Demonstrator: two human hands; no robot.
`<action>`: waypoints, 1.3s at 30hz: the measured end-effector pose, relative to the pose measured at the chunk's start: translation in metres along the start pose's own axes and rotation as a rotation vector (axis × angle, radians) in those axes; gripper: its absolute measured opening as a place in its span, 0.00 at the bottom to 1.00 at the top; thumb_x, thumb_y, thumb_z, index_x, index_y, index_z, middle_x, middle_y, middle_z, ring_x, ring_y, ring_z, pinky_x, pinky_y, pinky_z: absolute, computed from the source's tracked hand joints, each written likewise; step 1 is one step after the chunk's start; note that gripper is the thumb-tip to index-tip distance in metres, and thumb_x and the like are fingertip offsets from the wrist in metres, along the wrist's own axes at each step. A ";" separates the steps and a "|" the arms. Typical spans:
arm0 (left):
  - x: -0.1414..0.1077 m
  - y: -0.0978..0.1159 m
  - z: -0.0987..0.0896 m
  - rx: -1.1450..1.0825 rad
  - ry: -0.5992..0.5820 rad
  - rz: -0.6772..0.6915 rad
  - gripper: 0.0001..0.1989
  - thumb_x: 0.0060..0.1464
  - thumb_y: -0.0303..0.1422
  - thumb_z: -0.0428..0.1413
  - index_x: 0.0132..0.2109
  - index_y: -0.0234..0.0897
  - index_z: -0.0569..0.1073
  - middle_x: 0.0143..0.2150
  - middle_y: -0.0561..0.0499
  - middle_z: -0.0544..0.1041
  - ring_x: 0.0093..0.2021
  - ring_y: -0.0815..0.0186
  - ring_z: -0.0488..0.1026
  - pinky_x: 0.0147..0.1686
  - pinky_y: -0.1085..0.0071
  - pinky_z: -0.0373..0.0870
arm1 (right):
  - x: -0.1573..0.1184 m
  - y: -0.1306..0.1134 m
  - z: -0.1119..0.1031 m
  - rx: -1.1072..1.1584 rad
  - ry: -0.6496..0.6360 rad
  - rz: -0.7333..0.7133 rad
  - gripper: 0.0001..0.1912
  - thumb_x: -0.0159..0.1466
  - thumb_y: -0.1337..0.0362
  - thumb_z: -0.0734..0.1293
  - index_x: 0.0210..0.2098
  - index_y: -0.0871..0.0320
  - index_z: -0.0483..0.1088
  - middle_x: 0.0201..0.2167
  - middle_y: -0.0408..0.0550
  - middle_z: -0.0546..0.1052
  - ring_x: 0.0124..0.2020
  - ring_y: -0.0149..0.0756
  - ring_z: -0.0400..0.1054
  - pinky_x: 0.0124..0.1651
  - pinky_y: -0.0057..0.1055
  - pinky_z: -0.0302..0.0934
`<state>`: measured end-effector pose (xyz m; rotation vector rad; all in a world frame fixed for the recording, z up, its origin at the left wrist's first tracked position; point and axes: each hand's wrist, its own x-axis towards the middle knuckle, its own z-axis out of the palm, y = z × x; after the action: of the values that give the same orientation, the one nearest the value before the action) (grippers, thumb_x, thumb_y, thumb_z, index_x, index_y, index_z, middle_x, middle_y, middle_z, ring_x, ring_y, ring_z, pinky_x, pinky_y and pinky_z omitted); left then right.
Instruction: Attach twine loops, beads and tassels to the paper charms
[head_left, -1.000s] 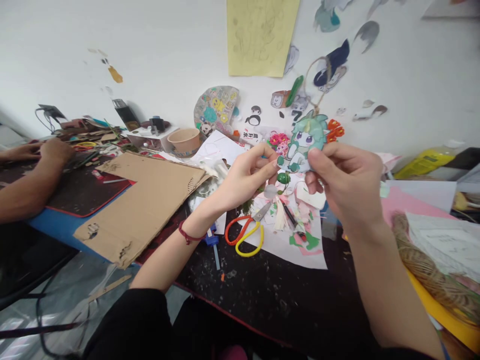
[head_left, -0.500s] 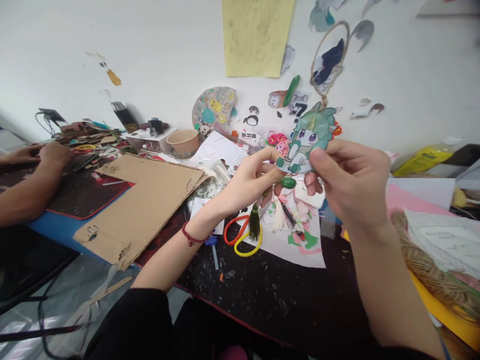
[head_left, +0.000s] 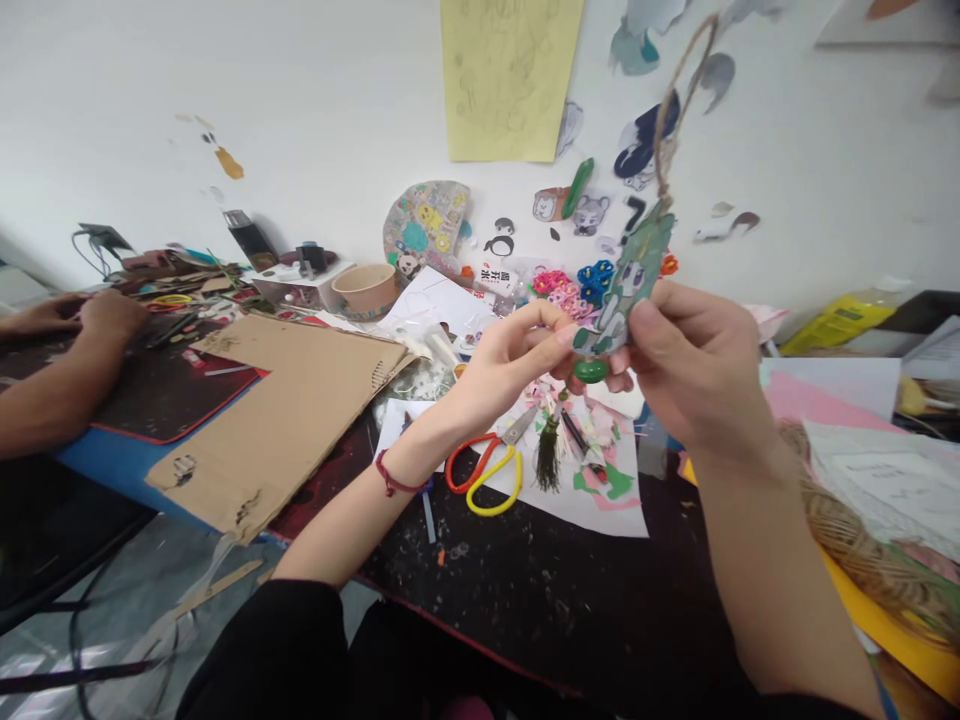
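Note:
Held up between both hands is a flat green cartoon-character charm point(head_left: 628, 285), turned partly edge-on. A twine loop point(head_left: 663, 135) rises from its top. Below it hang a green bead point(head_left: 590, 370) and a dark green tassel point(head_left: 548, 452). My left hand point(head_left: 517, 365) is closed, thumb and finger pinching the charm's lower left edge. My right hand point(head_left: 694, 365) grips its right side with the thumb in front; the fingers behind are partly hidden. Scissors point(head_left: 495, 470) with one red and one yellow handle lie on the table under my left hand.
White paper with coloured scraps point(head_left: 611, 490) lies below the hands. Cardboard point(head_left: 300, 400) covers the table's left part, and a twine skein point(head_left: 862, 530) sits at right. A paper tub point(head_left: 365, 290) stands behind. At far left, another person's hand point(head_left: 112, 318) rests over the table.
The charm has turned from facing me to nearly side-on, and its twine loop has narrowed. The tassel has swung right, uncovering the scissors' blades. Both hands keep their hold.

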<state>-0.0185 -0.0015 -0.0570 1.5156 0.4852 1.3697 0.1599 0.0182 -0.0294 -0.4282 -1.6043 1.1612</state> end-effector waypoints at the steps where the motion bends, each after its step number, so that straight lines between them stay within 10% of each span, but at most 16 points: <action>1: 0.000 0.001 0.001 -0.013 0.001 0.015 0.13 0.62 0.42 0.62 0.38 0.39 0.68 0.29 0.56 0.72 0.31 0.71 0.73 0.35 0.72 0.72 | 0.000 0.000 0.000 0.017 -0.014 0.007 0.13 0.64 0.52 0.73 0.28 0.53 0.75 0.20 0.41 0.69 0.20 0.28 0.64 0.21 0.30 0.58; 21: -0.012 0.014 0.034 0.121 0.122 0.152 0.12 0.67 0.40 0.56 0.39 0.40 0.64 0.23 0.59 0.65 0.21 0.75 0.60 0.22 0.73 0.58 | 0.008 0.010 -0.002 0.333 -0.231 0.168 0.09 0.64 0.53 0.71 0.36 0.49 0.70 0.28 0.39 0.65 0.23 0.30 0.60 0.23 0.28 0.61; 39: -0.011 -0.003 0.015 0.041 0.219 -0.070 0.16 0.62 0.45 0.59 0.40 0.38 0.65 0.23 0.58 0.73 0.16 0.77 0.61 0.17 0.77 0.50 | 0.000 -0.003 0.004 -0.001 -0.029 0.068 0.07 0.64 0.58 0.74 0.35 0.53 0.76 0.22 0.41 0.75 0.21 0.32 0.70 0.23 0.30 0.64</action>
<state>-0.0071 -0.0155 -0.0634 1.3740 0.7003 1.4858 0.1572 0.0145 -0.0270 -0.4713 -1.6264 1.2232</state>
